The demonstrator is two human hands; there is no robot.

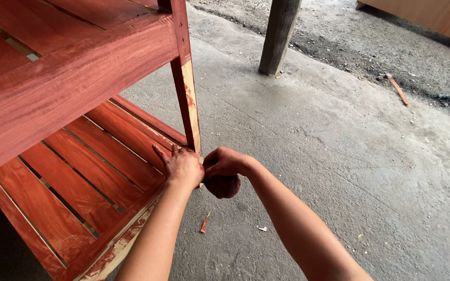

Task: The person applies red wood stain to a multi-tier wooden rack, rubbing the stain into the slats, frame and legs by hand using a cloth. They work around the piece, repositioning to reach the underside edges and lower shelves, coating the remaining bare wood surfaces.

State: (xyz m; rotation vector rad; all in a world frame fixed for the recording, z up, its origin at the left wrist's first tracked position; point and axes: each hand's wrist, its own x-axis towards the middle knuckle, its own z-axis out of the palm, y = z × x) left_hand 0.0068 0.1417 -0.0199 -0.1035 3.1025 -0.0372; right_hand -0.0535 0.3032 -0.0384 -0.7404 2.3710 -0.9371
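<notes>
Red stain at the foot of a slatted frame

Red-stained wood fills the left: a slatted frame (79, 171) with an upright leg (187, 99), part still pale. The left hand (182, 165) lies flat, fingers spread, on the lower slats beside the leg. The right hand (226, 162) grips a dark red rag (223, 186) just beside the leg's base, above the concrete floor (313, 145).

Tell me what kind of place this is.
Likely an open-sided woodworking or furniture-finishing yard. A red-stained slatted wooden frame stands on a rough concrete floor, its upright leg part bare; the right hand grips a stained rag beside the left hand, and a wood offcut lies near a timber post.
</notes>
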